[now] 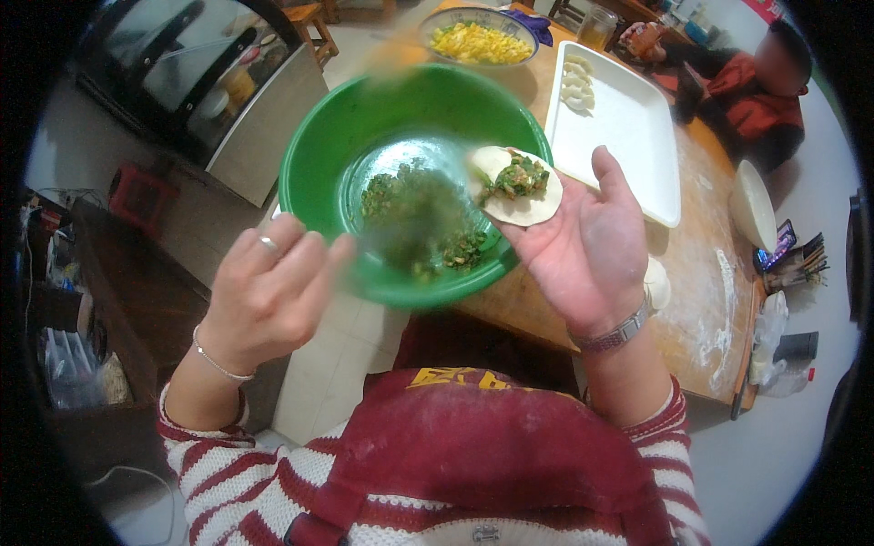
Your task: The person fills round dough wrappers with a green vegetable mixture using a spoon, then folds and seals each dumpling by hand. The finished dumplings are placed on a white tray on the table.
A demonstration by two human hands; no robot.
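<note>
My right hand (590, 252), palm up, carries a round dough wrapper (529, 213) on its fingers. A mound of chopped green filling (522, 179) sits on that wrapper, with some at its left edge. Under and left of it is a large green plastic basin (307, 147), with more filling (389, 198) at the bottom. My left hand (273, 286) is curled at the basin's near left rim, its fingertips blurred. It appears to grip a utensil (382, 239), which motion blur hides almost wholly over the filling.
A white tray (618, 147) holds several folded dumplings (578, 82). Beyond the basin stands a bowl of chopped yellow food (481, 42). Wrappers (657, 283) lie by my right wrist on the floured wooden table (710, 307). A person (758, 95) sits behind a pale bowl (751, 205).
</note>
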